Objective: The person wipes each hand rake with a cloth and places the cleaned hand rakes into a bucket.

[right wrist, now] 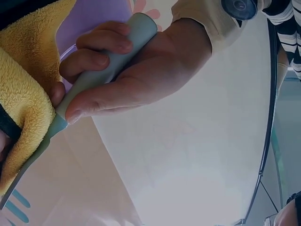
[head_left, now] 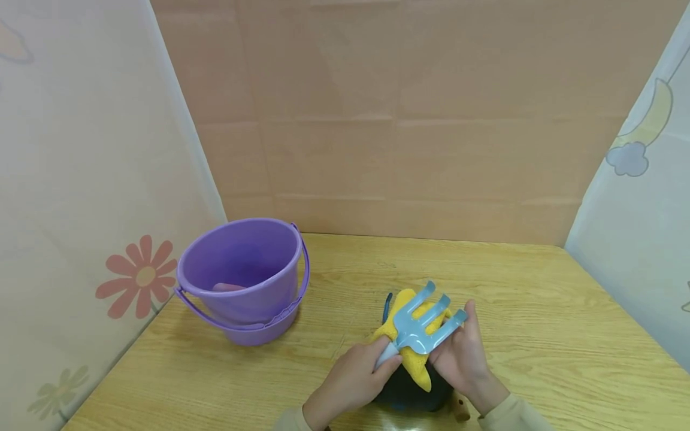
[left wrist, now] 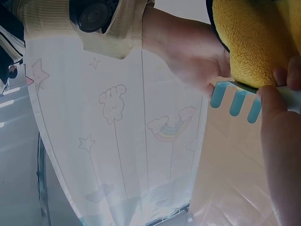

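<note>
My left hand [head_left: 356,374] grips the pale handle of a light blue hand fork [head_left: 417,335], its three curved tines pointing up and right. The curled fingers and thumb round the handle [right wrist: 101,70] show in the right wrist view. A fluffy yellow cloth [head_left: 417,365] with dark edging lies bunched behind the fork head. My right hand [head_left: 466,359] holds this cloth against the back of the fork from the right, its fingers partly hidden by the cloth. Directly below the cloth is a rounded black shape [head_left: 409,389].
A purple bucket [head_left: 259,317] with its handle hanging down stands at the left, a pinkish thing [head_left: 229,287] inside. A wooden handle end [head_left: 460,408] lies by the right wrist; a dark blue rod [head_left: 387,308] pokes out behind the cloth. Fabric walls enclose the wooden table [head_left: 566,335].
</note>
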A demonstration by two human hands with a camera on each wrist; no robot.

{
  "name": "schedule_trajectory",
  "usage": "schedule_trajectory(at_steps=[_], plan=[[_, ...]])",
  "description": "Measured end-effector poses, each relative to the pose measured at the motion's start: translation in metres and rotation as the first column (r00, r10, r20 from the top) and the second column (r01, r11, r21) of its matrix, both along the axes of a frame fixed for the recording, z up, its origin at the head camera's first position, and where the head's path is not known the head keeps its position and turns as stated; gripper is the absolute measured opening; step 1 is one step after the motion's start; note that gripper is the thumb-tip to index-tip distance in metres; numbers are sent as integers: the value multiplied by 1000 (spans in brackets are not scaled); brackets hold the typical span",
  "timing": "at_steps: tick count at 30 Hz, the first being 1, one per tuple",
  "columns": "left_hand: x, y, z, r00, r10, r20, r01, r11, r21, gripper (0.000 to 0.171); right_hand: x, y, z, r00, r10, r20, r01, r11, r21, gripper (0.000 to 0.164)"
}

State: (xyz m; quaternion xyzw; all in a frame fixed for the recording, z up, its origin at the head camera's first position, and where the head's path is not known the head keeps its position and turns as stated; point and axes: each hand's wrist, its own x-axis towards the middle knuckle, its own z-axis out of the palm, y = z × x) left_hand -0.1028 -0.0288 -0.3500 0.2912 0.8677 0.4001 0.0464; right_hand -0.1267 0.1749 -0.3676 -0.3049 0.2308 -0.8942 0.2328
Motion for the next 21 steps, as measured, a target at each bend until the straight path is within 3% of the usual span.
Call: schedule_trajectory(at_steps=[16, 18, 21], plan=[[2, -3, -1, 1000, -5, -21, 4, 998, -68, 21, 1, 2, 1, 996, -86, -17, 87, 993, 85, 81], [2, -4, -1, 1000, -3, -19, 1, 998, -70, 20, 2, 2, 2, 990, -141, -29, 144, 979, 145, 79], [3, -4, 0, 1000, -4, -7, 4, 998, -70, 20, 5, 2, 5, 967, -252, -42, 254, 929, 269, 71]])
